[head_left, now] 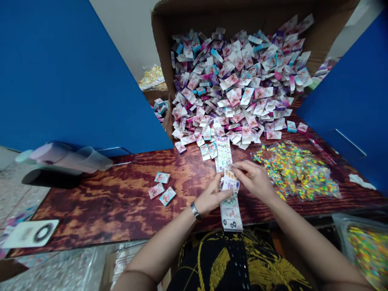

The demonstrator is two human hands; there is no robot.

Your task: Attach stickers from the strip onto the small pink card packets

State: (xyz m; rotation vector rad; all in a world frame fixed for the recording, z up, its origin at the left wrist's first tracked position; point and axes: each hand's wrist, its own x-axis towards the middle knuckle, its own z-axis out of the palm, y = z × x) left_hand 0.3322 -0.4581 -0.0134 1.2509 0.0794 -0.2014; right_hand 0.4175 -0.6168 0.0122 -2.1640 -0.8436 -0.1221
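A long sticker strip (229, 190) is held between both hands over the near edge of the surface (121, 202). The left hand (212, 198) is closed on the strip's left edge at about mid-length, thumb on top; the right hand (254, 178) is pinched on its upper part, where a thin clear film appears to be gripped at the fingertips, though this cannot be told for certain. The strip's lower end hangs past the surface edge toward the lap, and its upper end lies flat, pointing to the heap of small folded cards (236, 81) spilling from a tipped cardboard box (163, 36).

The strip is judged to be light, thin and limp, easily creased or bent, and probably slick on its printed face; it is best taken by the edges, with both hands kept close together so that it does not sag.

Three loose cards (160, 188) lie well to the left, and a pile of small coloured pieces in clear bags (297, 169) lies just to the right.
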